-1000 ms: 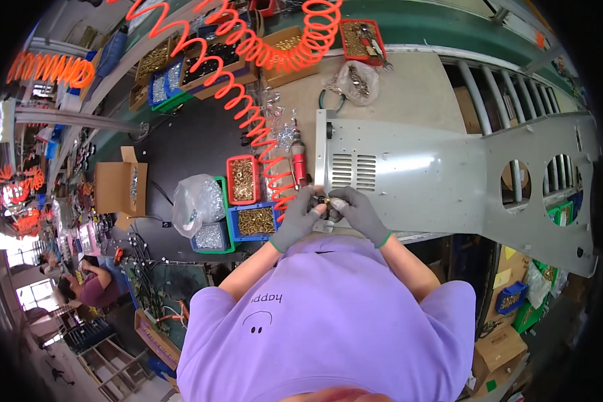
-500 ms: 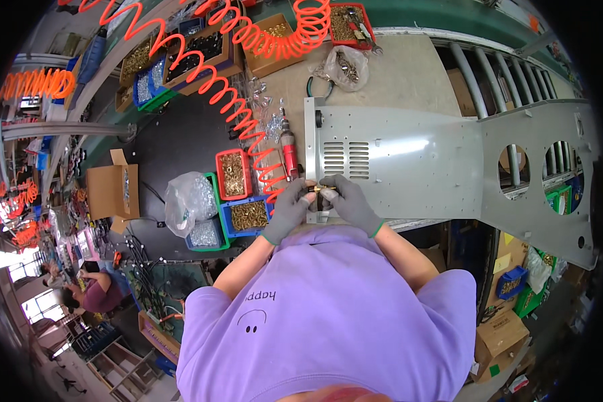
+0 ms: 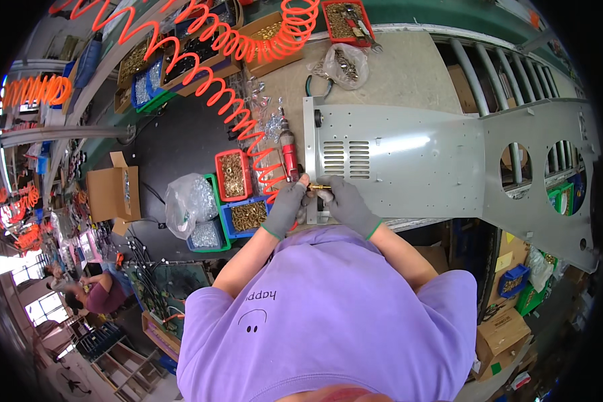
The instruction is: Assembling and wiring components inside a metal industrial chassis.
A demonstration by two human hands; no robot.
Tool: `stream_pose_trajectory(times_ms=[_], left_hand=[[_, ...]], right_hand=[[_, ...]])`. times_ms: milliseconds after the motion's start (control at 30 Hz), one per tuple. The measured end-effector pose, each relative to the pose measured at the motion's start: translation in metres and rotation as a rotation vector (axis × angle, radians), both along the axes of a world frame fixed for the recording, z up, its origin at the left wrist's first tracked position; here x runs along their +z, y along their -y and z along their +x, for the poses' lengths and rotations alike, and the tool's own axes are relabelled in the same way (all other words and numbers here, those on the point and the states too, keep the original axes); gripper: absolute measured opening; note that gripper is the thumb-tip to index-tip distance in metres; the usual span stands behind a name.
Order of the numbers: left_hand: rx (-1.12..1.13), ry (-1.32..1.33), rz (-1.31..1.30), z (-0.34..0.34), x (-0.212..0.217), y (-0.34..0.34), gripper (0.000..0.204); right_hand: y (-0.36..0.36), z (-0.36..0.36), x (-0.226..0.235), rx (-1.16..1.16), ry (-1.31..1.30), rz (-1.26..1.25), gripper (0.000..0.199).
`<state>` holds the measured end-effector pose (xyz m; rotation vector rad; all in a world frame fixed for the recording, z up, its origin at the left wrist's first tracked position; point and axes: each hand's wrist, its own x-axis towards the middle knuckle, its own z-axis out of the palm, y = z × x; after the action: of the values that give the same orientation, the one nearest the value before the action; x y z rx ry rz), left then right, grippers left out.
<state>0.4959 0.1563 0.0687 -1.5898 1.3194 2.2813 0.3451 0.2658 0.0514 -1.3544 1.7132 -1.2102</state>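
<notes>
My left hand and my right hand, both in grey gloves with green cuffs, meet over the near-left end of a grey sheet-metal panel. A small brass-coloured bolt lies between the fingertips, pointing sideways. My right fingers pinch it. The left thumb and fingers are closed at its left end; whether they grip the bolt or another small part is hidden. A red air screwdriver lies just beyond my left hand, beside the panel's upturned edge.
To the left stand a red bin and a blue bin of brass-coloured hardware, and a clear bag of silvery pieces. Orange coiled hoses hang above. Rollers lie at the far right. A co-worker is at far left.
My fingertips have drawn slightly apart, showing more of the brass-coloured bolt. The left hand has shifted a little left, its thumb now pointing up. The panel stays in place.
</notes>
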Motion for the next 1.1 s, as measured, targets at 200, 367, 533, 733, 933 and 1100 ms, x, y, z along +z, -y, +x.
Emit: stream_pose_trajectory(times_ms=[200,367,533,733,933,1100], left_hand=[[0.035,-0.34,-0.529,-0.014,-0.009,-0.017,0.032],[0.025,-0.232,-0.222,-0.015,0.009,-0.004,0.028],[-0.024,-0.301,-0.392,-0.017,0.002,-0.008,0.027],[0.038,-0.057,-0.363,-0.002,-0.004,0.017,0.021],[0.287,-0.282,-0.309,-0.019,-0.004,0.028,0.018],[0.257,-0.363,-0.3,-0.003,-0.106,0.074,0.017]], right_hand=[[0.007,-0.015,0.009,-0.028,0.193,0.124,0.027],[0.008,-0.017,0.007,-0.026,0.315,0.17,0.027],[0.014,-0.015,-0.002,-0.05,0.433,0.181,0.028],[0.008,-0.03,-0.009,-0.109,0.173,0.191,0.043],[0.011,-0.042,-0.023,-0.191,0.386,0.185,0.031],[0.012,-0.042,-0.019,-0.225,0.792,0.213,0.029]])
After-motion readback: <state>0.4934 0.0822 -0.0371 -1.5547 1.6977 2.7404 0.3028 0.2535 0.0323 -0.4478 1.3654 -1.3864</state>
